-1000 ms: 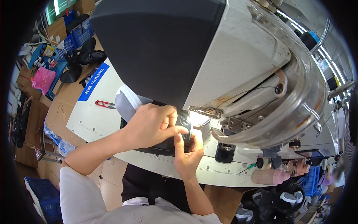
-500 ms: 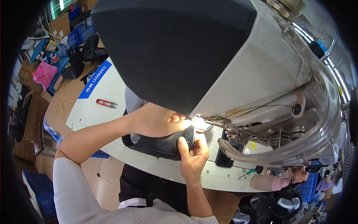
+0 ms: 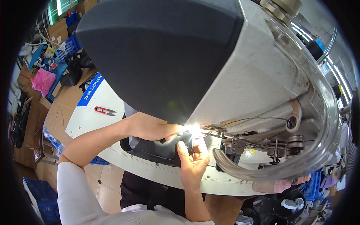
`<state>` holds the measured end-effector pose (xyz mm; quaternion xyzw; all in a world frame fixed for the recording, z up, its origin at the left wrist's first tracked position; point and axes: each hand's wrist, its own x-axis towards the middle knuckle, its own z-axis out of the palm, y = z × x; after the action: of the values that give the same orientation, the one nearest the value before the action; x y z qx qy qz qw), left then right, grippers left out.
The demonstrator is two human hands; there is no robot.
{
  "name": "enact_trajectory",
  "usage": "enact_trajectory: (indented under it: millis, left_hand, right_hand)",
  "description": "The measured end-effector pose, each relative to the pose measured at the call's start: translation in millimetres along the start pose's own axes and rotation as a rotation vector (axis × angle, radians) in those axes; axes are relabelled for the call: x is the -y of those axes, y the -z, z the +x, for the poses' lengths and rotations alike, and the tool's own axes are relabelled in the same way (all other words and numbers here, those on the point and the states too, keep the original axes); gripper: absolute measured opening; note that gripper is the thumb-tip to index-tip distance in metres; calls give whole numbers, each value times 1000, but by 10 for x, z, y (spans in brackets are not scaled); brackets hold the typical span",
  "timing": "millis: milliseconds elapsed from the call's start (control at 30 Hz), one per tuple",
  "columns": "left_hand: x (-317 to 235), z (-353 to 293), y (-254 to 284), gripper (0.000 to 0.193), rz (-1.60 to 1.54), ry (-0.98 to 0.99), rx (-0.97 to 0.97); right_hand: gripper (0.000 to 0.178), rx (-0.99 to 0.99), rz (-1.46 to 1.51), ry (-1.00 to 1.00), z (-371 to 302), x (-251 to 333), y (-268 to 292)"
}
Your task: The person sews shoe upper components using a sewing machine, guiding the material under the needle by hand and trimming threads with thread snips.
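Observation:
A black leather-like piece (image 3: pixel 157 150) lies on the white table under the sewing machine (image 3: pixel 258 71). My left hand (image 3: pixel 152 126) presses on its upper side, fingers bent and closed on it close to the machine's bright lamp (image 3: pixel 195 129). At the piece's right end, my right hand (image 3: pixel 192 162) pinches the edge, thumb on top and fingers along the side. Glare and the machine's dark cover hide the needle area and the left fingertips.
Red-handled thread snips (image 3: pixel 105 111) lie on the white table (image 3: pixel 88 123) to the left. A clear curved guard (image 3: pixel 247 171) juts out at the right, with a pink bottle (image 3: pixel 272 186) below it. Blue crates (image 3: pixel 41 198) stand on the floor at left.
The view has shifted, so the machine head sits further left and lower in the picture. The lamp glare is stronger. Both hands stay on the black piece, left fingers slightly more bent.

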<state>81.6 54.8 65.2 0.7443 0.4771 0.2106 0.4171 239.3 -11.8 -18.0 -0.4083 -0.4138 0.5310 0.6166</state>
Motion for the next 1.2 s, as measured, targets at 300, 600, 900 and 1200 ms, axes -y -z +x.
enact_trajectory:
  millis: [300, 600, 900, 1200]
  left_hand:
    - [218, 105, -92, 24, 20, -134, -8]
    - [590, 263, -164, 19, 2, -129, 75]
    - [229, 201, 67, 22, -208, -186, 165]
    - [160, 219, 211, 25, -17, -261, 87]
  right_hand:
    - [13, 12, -43, -5, -7, -35, 86]
    - [13, 14, -92, 66, -25, -125, 44]
    - [24, -64, -3, 78, 90, -653, 266]
    - [17, -77, -206, 96, -21, -103, -104]
